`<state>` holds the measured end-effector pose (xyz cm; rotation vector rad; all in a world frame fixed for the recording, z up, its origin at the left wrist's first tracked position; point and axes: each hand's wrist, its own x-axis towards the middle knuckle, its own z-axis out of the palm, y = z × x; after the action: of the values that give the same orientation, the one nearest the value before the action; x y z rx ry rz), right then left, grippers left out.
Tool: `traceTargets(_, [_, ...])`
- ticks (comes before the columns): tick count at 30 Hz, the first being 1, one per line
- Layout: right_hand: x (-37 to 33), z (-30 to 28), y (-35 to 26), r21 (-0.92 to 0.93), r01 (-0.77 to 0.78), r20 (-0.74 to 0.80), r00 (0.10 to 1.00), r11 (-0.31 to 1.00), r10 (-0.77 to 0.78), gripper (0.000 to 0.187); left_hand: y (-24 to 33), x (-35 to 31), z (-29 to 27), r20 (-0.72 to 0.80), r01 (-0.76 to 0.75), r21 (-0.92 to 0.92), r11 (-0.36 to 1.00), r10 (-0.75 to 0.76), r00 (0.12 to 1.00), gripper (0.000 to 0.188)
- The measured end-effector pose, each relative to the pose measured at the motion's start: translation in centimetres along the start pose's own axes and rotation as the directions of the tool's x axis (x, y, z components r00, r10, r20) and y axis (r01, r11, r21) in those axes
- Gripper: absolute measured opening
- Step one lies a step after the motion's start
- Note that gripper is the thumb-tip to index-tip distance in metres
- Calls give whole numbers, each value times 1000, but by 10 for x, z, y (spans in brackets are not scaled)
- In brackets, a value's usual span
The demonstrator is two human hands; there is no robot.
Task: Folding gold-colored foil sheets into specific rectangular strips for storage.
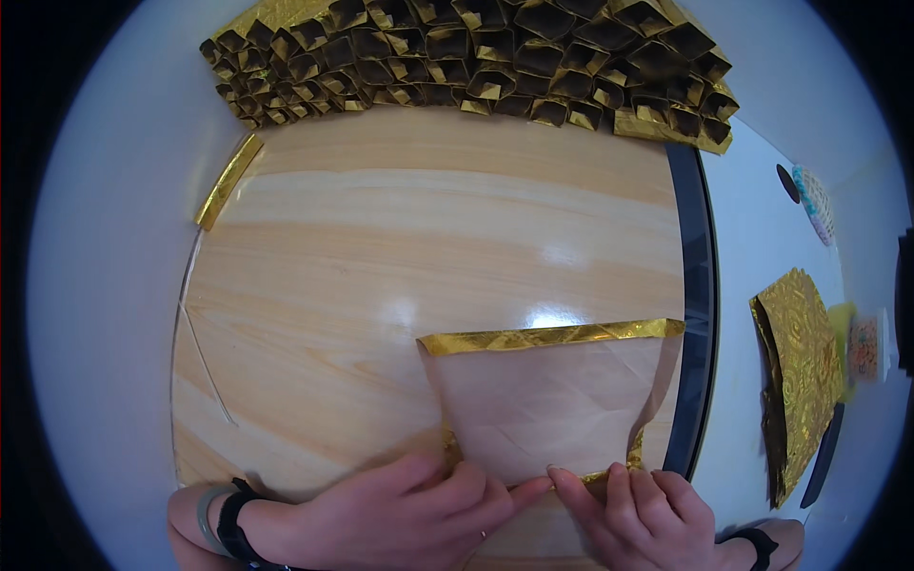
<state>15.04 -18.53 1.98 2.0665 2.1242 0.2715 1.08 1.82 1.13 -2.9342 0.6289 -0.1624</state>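
Observation:
A sheet of gold foil paper (552, 404) lies on the wooden board with its pale, plain side up. Its far edge is folded over into a narrow gold strip, and its right side curls upward. At the sheet's near edge, my left hand (419, 509) has its fingers bent, with the thumb stretched along the edge. My right hand (647, 519) pinches the same edge between thumb and curled fingers, close to the left thumb. A thin strip of gold shows between the hands where the edge is turned up. Part of the near edge is hidden behind my fingers.
Folded gold paper pieces (476, 57) stand packed in rows along the far side. A gold strip (228, 181) lies at the board's left edge. Right of the board's dark edge (695, 305) stand a stack of gold paper (800, 381) and a small clear container (866, 347).

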Motion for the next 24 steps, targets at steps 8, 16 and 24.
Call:
traceTargets(8, [5,-4,-10,-72,-6,83,996,997,12,53,8,-1,-1,58,2,56,998,-5,998,64])
traceTargets(16, [0,-1,9,149,45,10,999,988,-47,52,-4,-10,-4,9,-11,14,1000,11,1000,61])
traceTargets(24, [3,-3,4,29,76,64,995,997,-78,55,-5,0,-6,47,-94,49,994,92,995,58])
